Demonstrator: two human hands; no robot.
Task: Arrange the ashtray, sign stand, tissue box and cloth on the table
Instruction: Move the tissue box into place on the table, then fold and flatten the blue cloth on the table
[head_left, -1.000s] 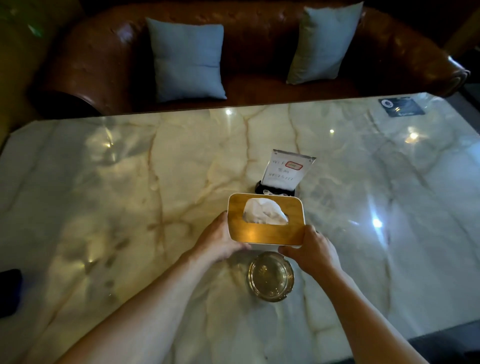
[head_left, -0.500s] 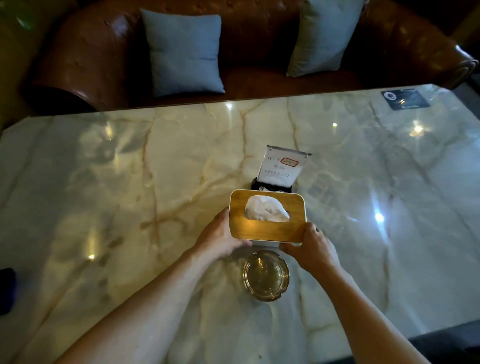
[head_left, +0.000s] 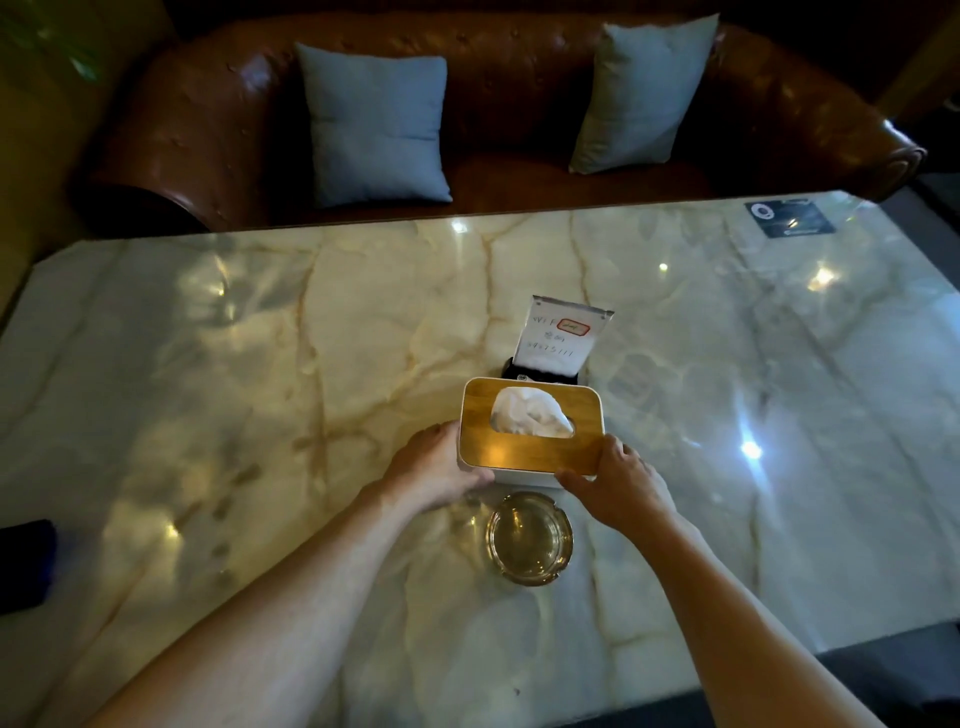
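Tissue box held at both ends, mid-surface.

The tissue box (head_left: 531, 429) is gripped by the left hand (head_left: 435, 465) and right hand (head_left: 615, 480), fingers curled round its ends. The ashtray (head_left: 529, 538) is set just nearer the near edge, the sign stand (head_left: 557, 340) just behind, toward the far edge of the surface (head_left: 208, 364).

The head camera looked forward and down from the table's (head_left: 727, 395) near edge, close, toward the sofa (head_left: 509, 104).
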